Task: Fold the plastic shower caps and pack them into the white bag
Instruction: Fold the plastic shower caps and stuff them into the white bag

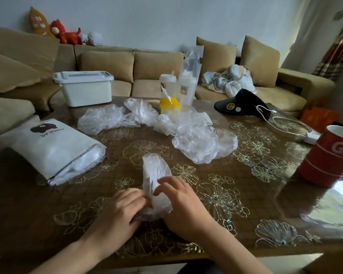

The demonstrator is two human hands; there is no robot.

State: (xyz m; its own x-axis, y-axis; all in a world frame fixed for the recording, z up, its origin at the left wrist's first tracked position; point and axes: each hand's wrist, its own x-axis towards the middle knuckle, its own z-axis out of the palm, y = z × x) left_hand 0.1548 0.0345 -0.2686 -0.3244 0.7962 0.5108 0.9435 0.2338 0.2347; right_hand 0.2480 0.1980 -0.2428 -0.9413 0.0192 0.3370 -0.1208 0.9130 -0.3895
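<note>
Fingers (pixel 141 197) of our left hand (pixel 119 211) and right hand (pixel 179 203) curl together, pinching the near end of a crinkled, translucent shower cap (pixel 154 170) folded into a tapered strip on the glossy floral table (pixel 246 206). The white bag (pixel 53 149) lies left; loose filmy caps (pixel 203 144) are heaped farther back.

A clear, crinkled shower cap (pixel 155 175), folded to a narrow strip, has its near end held between the left grip (pixel 123 208) and right grip (pixel 180 202). Loose caps (pixel 202 143) sprawl beyond them; the white bag (pixel 53 149) lies flat to their left.
</note>
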